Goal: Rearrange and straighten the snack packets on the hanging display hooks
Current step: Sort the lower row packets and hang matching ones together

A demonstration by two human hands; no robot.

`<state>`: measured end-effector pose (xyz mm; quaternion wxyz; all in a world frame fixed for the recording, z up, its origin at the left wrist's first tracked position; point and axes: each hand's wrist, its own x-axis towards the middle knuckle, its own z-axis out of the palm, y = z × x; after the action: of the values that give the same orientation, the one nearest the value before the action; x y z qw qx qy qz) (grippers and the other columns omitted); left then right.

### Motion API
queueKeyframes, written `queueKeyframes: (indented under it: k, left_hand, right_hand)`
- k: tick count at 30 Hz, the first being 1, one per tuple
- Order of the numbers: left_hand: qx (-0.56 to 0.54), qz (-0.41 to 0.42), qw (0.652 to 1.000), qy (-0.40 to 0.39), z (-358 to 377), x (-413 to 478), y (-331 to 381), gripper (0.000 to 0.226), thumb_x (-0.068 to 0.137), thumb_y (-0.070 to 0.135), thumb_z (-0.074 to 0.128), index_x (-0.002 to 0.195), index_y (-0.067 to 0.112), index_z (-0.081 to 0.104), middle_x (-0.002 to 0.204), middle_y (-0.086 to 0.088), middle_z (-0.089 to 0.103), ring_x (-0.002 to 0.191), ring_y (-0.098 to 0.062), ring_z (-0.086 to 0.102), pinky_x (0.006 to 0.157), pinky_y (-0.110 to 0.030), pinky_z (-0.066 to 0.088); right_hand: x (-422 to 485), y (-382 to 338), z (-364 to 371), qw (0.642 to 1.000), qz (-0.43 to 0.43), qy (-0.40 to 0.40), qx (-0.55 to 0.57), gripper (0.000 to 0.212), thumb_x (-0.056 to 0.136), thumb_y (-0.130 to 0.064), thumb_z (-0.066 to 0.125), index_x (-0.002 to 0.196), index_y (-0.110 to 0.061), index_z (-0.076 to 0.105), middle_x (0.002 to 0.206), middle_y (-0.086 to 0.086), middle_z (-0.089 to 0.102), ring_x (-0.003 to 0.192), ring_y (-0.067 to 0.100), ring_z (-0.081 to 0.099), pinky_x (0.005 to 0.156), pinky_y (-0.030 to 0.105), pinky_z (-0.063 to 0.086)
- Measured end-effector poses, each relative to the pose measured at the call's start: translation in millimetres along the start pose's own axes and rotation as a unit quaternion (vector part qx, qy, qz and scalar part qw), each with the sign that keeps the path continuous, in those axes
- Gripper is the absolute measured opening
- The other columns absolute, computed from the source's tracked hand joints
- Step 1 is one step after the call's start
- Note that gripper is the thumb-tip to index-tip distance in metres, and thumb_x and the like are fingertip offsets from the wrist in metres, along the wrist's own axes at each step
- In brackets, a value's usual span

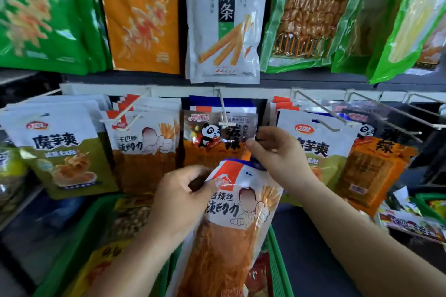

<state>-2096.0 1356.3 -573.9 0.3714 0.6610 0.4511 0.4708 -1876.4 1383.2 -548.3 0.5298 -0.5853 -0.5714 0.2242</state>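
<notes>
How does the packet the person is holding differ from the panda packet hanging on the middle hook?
The held packet has a white top with a red patch; the panda packet has a dark top. The held packet is off the hooks, tilted, gripped by the left hand; the panda packet hangs upright, its corner pinched by the right hand. Both are orange lower down.

- The left grip (178, 198), just below the view's centre, pinches the top-left corner of a white-and-orange spicy-strip packet (231, 236), with the thumb on its front.
- The right grip (277, 157), at the packet's 1 o'clock, pinches the right edge of the panda packet (207, 137).
- The panda packet hangs on a white hook (223, 108).
- A green basket (277, 267) sits at 6 o'clock.
</notes>
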Motion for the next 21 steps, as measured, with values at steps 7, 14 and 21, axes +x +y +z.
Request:
queueKeyframes:
  k: [7, 14, 21]
  left_hand:
    - [0.026, -0.015, 0.999, 0.037, -29, -1, -10, 0.008, 0.093, 0.019, 0.073, 0.092, 0.024, 0.079, 0.082, 0.014, 0.081, 0.075, -0.004, 0.078, 0.065, -0.028, 0.064]
    - [0.035, -0.031, 0.998, 0.052, -44, 3, -13, 0.009, 0.093, 0.023, 0.073, 0.098, 0.02, 0.08, 0.087, 0.009, 0.082, 0.08, -0.007, 0.079, 0.073, -0.042, 0.066]
    - [0.01, -0.028, 0.997, 0.065, -50, -3, -9, 0.01, 0.094, 0.021, 0.073, 0.1, 0.022, 0.08, 0.089, 0.009, 0.082, 0.083, -0.009, 0.079, 0.074, -0.041, 0.066]
  right_hand:
    - [24, 7, 35, 0.989, 0.081, 0.075, 0.098, 0.027, 0.087, -0.035, 0.084, 0.097, -0.023, 0.063, 0.095, 0.001, 0.072, 0.094, 0.023, 0.075, 0.08, 0.038, 0.063]
    - [31, -5, 45, 0.977, 0.085, 0.008, 0.195, 0.013, 0.092, -0.016, 0.079, 0.105, -0.014, 0.076, 0.098, 0.006, 0.082, 0.094, 0.022, 0.08, 0.083, 0.045, 0.065]
    - [23, -21, 51, 0.974, 0.065, 0.037, 0.216, 0.011, 0.098, -0.007, 0.069, 0.095, -0.017, 0.074, 0.094, 0.008, 0.079, 0.093, 0.025, 0.078, 0.067, 0.03, 0.064]
